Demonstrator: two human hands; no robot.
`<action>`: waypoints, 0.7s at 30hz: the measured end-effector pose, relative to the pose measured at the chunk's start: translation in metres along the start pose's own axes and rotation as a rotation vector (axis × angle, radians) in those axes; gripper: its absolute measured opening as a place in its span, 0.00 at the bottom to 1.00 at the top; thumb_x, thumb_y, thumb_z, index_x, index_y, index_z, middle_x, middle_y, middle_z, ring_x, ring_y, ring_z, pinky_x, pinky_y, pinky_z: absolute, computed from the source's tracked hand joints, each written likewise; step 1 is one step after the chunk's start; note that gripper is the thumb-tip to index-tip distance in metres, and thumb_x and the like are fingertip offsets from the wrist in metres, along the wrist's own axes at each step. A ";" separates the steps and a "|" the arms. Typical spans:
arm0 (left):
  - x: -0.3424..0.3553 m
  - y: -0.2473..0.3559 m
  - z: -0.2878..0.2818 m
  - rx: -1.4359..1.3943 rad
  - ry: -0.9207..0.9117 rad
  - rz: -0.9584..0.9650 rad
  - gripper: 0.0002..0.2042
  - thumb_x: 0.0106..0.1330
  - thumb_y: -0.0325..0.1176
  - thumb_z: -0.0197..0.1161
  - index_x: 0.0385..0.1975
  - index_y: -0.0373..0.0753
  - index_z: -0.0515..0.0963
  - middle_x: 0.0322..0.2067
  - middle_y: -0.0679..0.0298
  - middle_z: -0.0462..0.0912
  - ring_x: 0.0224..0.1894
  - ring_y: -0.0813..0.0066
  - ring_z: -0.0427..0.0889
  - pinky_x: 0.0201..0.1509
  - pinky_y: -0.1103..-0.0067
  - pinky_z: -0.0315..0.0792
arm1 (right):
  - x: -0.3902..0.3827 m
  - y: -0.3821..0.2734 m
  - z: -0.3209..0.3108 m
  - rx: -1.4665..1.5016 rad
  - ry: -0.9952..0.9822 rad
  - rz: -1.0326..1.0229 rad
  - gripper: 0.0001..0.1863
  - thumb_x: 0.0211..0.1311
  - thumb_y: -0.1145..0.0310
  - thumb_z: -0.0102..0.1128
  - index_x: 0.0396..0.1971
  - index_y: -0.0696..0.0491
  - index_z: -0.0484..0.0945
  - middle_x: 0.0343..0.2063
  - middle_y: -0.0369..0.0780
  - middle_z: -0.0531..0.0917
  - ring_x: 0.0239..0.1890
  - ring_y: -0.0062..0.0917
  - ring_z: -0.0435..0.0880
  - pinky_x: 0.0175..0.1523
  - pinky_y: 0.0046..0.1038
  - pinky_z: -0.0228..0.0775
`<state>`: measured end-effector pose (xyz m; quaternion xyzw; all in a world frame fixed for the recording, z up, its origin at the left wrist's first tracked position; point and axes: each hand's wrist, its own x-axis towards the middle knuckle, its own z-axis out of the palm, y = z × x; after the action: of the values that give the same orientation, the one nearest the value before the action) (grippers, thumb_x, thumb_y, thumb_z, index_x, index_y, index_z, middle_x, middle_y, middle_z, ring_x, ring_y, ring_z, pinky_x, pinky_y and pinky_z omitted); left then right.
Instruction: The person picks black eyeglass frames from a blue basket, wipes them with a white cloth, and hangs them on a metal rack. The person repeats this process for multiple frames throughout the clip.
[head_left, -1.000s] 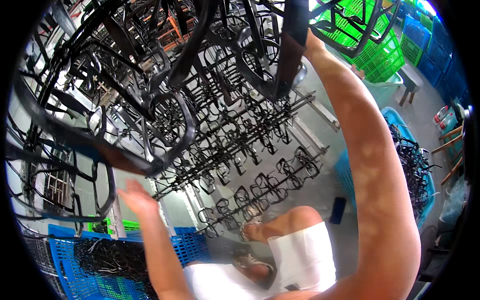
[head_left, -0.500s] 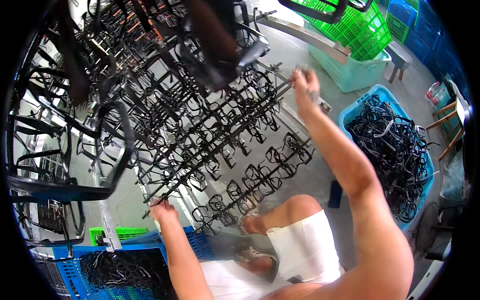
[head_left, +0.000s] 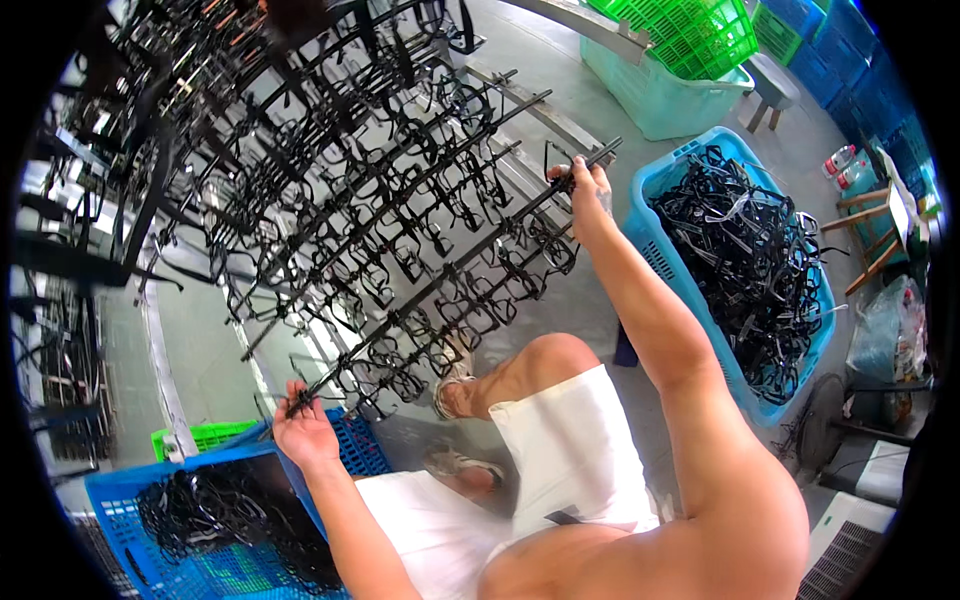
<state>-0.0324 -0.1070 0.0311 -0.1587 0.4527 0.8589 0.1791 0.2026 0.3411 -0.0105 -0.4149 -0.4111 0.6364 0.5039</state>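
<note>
The left hand point(head_left: 307, 432) and right hand point(head_left: 590, 195), well apart, each grip an end of the black rod point(head_left: 455, 269) slanting across mid-frame, where uneven movement could snag its eyeglass frames point(head_left: 487, 300) on the neighbouring rod point(head_left: 527, 112).

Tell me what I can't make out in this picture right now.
Head view throughout:
Rod: the stretch in the right hand is covered by that hand.
Dark object: partly behind the right forearm; its kind is unclear.
Right basket: floor hidden by heaped frames.
Left crate: cut off by the lower edge.
Far-left frames: blurred, cut off by the dark rim.
</note>
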 end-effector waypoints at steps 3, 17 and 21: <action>-0.007 0.003 -0.024 0.084 -0.134 0.033 0.15 0.69 0.36 0.44 0.47 0.35 0.72 0.43 0.62 0.76 0.46 0.72 0.75 0.54 0.76 0.65 | 0.020 0.007 -0.011 -0.270 -0.037 0.338 0.19 0.63 0.52 0.50 0.40 0.54 0.67 0.23 0.37 0.80 0.32 0.23 0.76 0.39 0.31 0.64; 0.015 -0.063 -0.019 0.274 0.029 0.066 0.13 0.67 0.43 0.51 0.30 0.40 0.71 0.24 0.66 0.74 0.23 0.79 0.71 0.23 0.83 0.66 | -0.064 -0.036 -0.143 -0.259 -0.348 0.410 0.21 0.66 0.57 0.49 0.54 0.53 0.70 0.41 0.37 0.80 0.20 0.10 0.72 0.20 0.14 0.58; -0.024 -0.048 -0.028 0.686 -0.127 0.305 0.18 0.66 0.43 0.51 0.39 0.33 0.75 0.33 0.60 0.80 0.36 0.73 0.78 0.45 0.77 0.70 | -0.147 -0.025 -0.138 -0.149 -0.476 0.482 0.20 0.68 0.56 0.46 0.52 0.54 0.71 0.33 0.36 0.81 0.17 0.12 0.71 0.20 0.14 0.60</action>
<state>0.0136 -0.1087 -0.0082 0.0334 0.7205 0.6822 0.1200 0.3616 0.2152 -0.0140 -0.3758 -0.4525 0.7843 0.1973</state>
